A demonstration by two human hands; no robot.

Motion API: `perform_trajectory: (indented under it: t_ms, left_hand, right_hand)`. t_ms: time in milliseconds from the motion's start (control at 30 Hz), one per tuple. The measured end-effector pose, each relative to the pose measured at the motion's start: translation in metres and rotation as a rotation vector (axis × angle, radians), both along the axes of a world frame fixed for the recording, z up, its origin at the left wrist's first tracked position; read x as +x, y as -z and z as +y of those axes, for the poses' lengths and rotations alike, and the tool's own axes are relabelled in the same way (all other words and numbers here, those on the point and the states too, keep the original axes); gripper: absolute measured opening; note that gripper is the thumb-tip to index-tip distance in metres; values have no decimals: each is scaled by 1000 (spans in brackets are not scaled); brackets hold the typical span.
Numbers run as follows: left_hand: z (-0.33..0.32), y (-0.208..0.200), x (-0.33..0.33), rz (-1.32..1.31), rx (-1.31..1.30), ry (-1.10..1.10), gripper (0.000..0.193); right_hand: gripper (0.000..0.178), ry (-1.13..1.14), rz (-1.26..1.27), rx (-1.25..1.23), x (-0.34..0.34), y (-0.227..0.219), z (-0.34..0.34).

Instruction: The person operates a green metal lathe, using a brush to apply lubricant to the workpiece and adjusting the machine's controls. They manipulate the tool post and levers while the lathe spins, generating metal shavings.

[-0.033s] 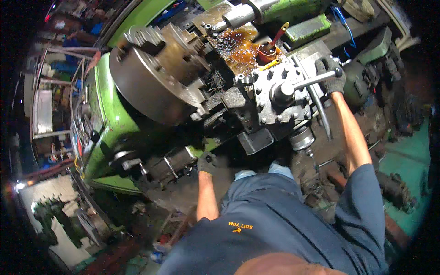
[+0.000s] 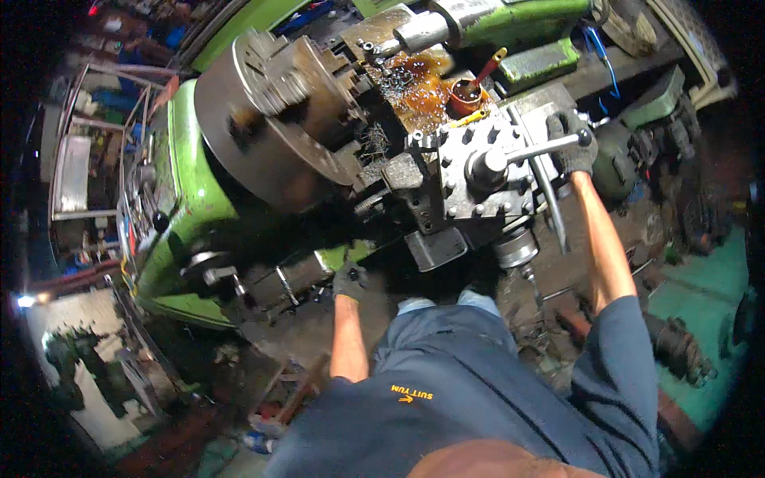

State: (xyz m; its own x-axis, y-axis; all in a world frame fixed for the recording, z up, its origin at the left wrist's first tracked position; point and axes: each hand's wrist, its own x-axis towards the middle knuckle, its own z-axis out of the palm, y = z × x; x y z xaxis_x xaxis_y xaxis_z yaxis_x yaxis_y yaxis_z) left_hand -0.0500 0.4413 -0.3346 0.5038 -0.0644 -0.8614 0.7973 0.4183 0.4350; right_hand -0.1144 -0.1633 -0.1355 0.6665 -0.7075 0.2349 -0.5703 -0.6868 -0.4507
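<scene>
Chuck [image 2: 239, 151] on a green lathe [image 2: 195, 187] turns between frames.
Its stepped jaws now stand blurred at a new angle, left of the square tool post [image 2: 462, 190]. Nearer to me than the chuck, my gloved left hand [image 2: 348, 284] curls about a small black knob [image 2: 354, 273]. My gloved right hand [image 2: 575, 161], fingers bent, sits just beside the tool post's lever [image 2: 542, 150]; I cannot tell what it grips.

Left of the tool post [image 2: 514, 191], the chuck [image 2: 229, 143] blocked us; a lever [image 2: 545, 148] crossed above. We had room right of our left hand [image 2: 351, 282].
</scene>
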Motion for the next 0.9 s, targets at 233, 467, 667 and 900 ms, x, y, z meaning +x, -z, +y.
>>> perform_trajectory:
  t_ms: [233, 467, 667, 900]
  left_hand:
    - [3, 8, 1, 38, 70, -80, 22]
    - [1, 16, 2, 119, 101, -227, 27]
    - [3, 19, 0, 48, 66, -163, 28]
    - [10, 25, 0, 50, 54, -154, 23]
  right_hand:
    - [32, -15, -2, -25, 2, -7, 5]
    - [25, -12, -40, -19, 1, -15, 13]
    - [28, -10, 1, -22, 1, -11, 8]
    - [31, -29, -6, -2, 1, -7, 4]
